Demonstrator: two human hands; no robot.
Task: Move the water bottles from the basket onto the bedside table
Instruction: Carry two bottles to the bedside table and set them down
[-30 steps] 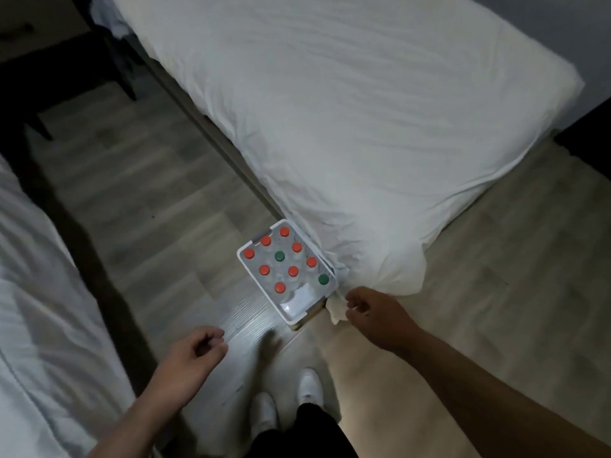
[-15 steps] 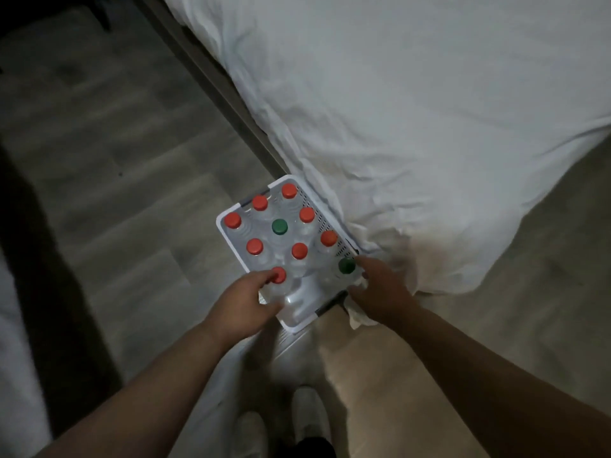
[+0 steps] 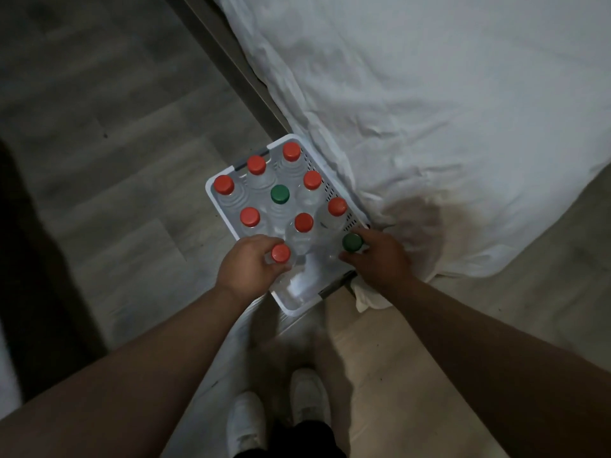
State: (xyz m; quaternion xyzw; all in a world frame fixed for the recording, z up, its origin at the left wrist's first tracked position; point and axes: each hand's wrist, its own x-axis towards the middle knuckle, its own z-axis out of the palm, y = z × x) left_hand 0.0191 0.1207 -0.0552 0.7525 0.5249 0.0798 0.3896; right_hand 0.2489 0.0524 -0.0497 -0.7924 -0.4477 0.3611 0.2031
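A white plastic basket stands on the floor against the bed and holds several clear water bottles, most with red caps, two with green caps. My left hand is wrapped around the neck of a red-capped bottle at the basket's near left. My right hand grips a green-capped bottle at the near right corner. Both bottles stand inside the basket. Another green-capped bottle stands in the middle. No bedside table is in view.
A bed with a rumpled white duvet fills the right and overhangs the basket's right side. Grey wood-look floor lies to the left. My white shoes are just below the basket. A dark strip runs along the left edge.
Both hands reached down from above the floor into the basket and closed on the two nearest bottles. The camera moved lower and closer to the basket.
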